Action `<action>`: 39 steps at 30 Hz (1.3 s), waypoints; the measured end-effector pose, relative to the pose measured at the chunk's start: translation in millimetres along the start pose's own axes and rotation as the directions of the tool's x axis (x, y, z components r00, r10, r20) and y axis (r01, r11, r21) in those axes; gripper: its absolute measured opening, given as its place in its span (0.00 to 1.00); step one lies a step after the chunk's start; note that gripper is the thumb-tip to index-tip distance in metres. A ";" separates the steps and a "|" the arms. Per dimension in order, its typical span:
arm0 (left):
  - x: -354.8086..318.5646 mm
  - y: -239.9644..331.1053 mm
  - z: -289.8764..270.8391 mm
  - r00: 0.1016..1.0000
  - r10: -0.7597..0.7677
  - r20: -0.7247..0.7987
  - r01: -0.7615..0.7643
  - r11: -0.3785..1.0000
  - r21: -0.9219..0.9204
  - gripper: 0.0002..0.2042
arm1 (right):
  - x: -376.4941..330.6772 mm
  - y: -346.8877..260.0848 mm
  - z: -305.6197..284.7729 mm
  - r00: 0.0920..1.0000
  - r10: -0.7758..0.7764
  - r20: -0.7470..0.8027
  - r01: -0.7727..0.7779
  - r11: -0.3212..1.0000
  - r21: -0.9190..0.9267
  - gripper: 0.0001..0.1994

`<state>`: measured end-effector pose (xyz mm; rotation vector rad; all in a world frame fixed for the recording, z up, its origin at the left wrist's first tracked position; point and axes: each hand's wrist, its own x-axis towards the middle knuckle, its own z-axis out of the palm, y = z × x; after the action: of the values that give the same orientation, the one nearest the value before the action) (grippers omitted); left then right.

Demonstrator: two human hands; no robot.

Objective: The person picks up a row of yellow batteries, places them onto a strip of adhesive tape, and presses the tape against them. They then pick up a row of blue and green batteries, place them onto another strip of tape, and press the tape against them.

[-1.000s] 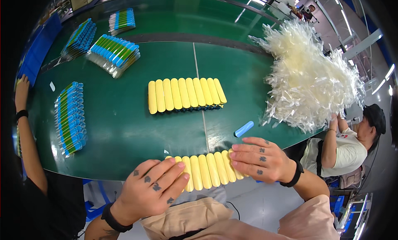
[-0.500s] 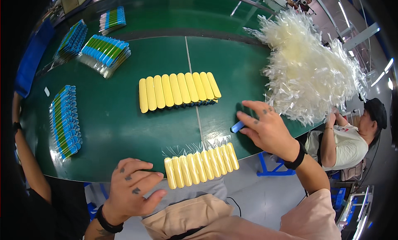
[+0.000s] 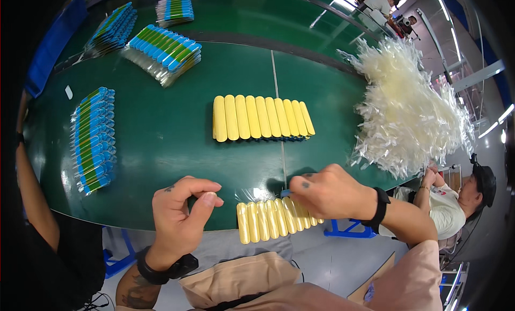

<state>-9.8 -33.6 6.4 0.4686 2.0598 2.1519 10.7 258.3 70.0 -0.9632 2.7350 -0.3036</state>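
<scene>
At the table's near edge lies a row of yellow round-ended strips [image 3: 260, 221] in clear sleeves, whose open ends fan out on the far side. My right hand [image 3: 332, 195] is closed over the row's right end, gripping a small blue piece [image 3: 285, 193] that shows only at its tip. My left hand [image 3: 185, 211] is just left of the row, touching none of it. Its thumb and forefinger are drawn together, and nothing shows between them. Farther out, a stacked block of matching yellow strips [image 3: 263, 118] lies on the green table [image 3: 161, 134], dark blue along its lower edge.
Blue-and-green wrapped bundles lie left [image 3: 94, 142] and far left [image 3: 163, 50]. A large heap of clear plastic sleeves [image 3: 413, 107] covers the right side. A co-worker [image 3: 448, 203] sits beyond it; another person's arm [image 3: 35, 193] is at the left edge. Blue stool legs [image 3: 348, 229] stand below.
My right hand has moved left and nearer with the blue piece, onto the row's right end. My left hand has risen, and its spread fingers have curled together. The view has shifted.
</scene>
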 end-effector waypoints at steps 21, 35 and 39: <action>2.1 14.1 3.1 0.927 0.169 0.334 -0.288 0.893 0.346 0.23 | -60.2 51.2 4.6 0.996 0.039 -0.080 -0.044 0.997 -0.064 0.12; 23.2 1.7 34.8 0.988 0.109 0.105 -0.148 0.846 0.513 0.09 | 36.6 -33.7 -30.3 0.983 0.171 0.064 -0.183 0.928 0.323 0.21; 16.5 -4.6 33.2 0.991 0.090 0.098 -0.127 0.866 0.484 0.11 | 68.5 -19.4 -23.6 0.987 0.083 0.136 -0.129 0.917 0.377 0.12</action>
<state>-15.7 3.2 4.8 0.7185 2.5878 1.6058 -36.4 202.8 87.9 -0.6979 2.4751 -0.7096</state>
